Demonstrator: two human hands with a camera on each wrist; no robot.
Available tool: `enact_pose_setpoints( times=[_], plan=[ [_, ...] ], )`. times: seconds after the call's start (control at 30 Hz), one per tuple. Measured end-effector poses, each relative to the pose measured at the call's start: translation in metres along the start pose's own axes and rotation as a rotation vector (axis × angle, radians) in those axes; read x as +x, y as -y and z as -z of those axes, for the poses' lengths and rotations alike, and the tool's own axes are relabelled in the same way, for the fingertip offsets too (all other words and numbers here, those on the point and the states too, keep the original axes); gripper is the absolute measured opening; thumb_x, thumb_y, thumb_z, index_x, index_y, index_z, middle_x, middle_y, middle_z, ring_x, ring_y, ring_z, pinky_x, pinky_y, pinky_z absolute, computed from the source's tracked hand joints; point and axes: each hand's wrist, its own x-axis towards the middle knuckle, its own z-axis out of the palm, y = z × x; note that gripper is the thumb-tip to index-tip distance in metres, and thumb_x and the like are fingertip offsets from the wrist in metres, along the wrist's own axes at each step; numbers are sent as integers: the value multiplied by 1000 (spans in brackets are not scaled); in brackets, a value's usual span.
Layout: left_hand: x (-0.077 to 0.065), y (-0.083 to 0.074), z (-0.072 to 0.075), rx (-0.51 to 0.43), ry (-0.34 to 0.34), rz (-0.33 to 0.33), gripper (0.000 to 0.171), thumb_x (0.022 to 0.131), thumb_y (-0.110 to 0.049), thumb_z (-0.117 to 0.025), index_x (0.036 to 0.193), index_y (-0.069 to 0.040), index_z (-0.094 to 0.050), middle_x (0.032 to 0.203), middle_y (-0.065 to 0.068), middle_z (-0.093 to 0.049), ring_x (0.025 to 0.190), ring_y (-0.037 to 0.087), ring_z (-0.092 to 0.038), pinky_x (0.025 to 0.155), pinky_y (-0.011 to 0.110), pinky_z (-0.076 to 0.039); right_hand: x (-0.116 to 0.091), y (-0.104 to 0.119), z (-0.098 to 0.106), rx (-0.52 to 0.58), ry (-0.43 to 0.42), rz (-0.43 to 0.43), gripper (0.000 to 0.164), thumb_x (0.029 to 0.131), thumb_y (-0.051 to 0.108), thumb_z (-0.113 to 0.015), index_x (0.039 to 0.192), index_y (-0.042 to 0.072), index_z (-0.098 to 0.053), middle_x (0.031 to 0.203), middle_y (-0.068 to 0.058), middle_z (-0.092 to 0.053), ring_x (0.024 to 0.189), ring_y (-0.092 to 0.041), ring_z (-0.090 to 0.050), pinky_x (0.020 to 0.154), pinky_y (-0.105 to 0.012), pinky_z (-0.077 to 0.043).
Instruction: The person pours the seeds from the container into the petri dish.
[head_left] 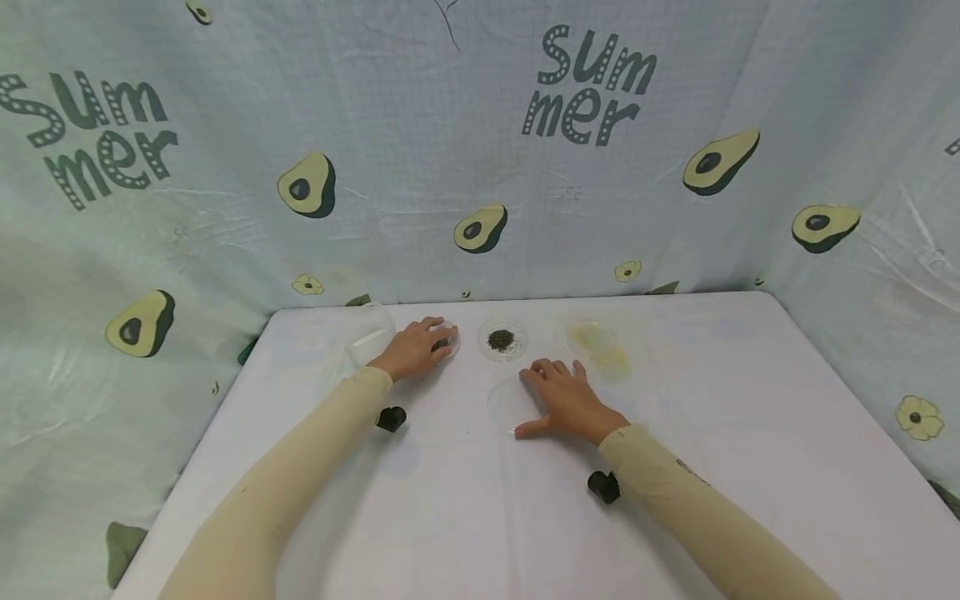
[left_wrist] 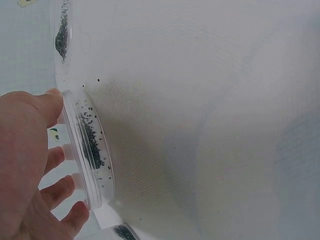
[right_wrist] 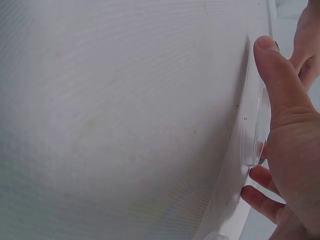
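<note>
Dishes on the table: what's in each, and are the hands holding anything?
Held dish, dark bits inside
Left hand, gripping held dish
Middle dish, dark bits inside
Right dish, no pile showing
Near dish, no pile showing
Right hand, around near dish, grip unclear
Far-left clear thing, unclear

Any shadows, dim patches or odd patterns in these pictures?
Head view: soft shadows beside both sleeves; clear dish at the right hand barely visible against the white table. Left wrist: dimmer, broad shadow beside the grain dish. Right wrist: fine ripples across the table.
</note>
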Motion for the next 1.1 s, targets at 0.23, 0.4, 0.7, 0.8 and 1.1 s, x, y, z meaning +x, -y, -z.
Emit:
enact_pose_setpoints(
  times=[0.23,0.4,0.7,0.8,1.1],
  plan=[
    [-1,0,1,3,7,9,48,102,-34,-47,147,-19,-43,155,15,-33,137,39,-38,111,56,-34,2,0,0,-29,10,-9,98,64,70,-76,139,12,-50,134,-9,-49,126,-29,-46,108,-71,-23],
    [-1,1,1,4,10,14,48,102,-35,-47,147,-19,-43,155,14,-33,137,39,-38,110,58,-34,3,-1,-1,-21,5,-9,95,65,68,-76,136,11,-51,134,-10,-49,126,-30,-46,108,-70,-24],
    [1,3,0,3,13,26,48,102,-35,-46,148,-20,-42,155,14,-32,138,38,-36,111,57,-33,7,2,4,-11,7,-21,96,65,68,-76,136,9,-51,137,-12,-50,127,-31,-47,108,-68,-25],
    [2,3,0,3,19,35,48,102,-35,-46,148,-21,-41,156,13,-31,138,38,-36,111,58,-33,9,1,5,-22,2,-19,97,65,69,-75,137,9,-51,137,-13,-50,126,-32,-48,108,-67,-27],
    [4,-3,1,3,34,43,48,103,-34,-45,148,-20,-41,156,13,-31,139,38,-35,112,57,-32,15,-4,10,-56,-23,-35,96,66,71,-73,136,8,-52,135,-13,-50,125,-33,-49,106,-65,-31]
  ],
)
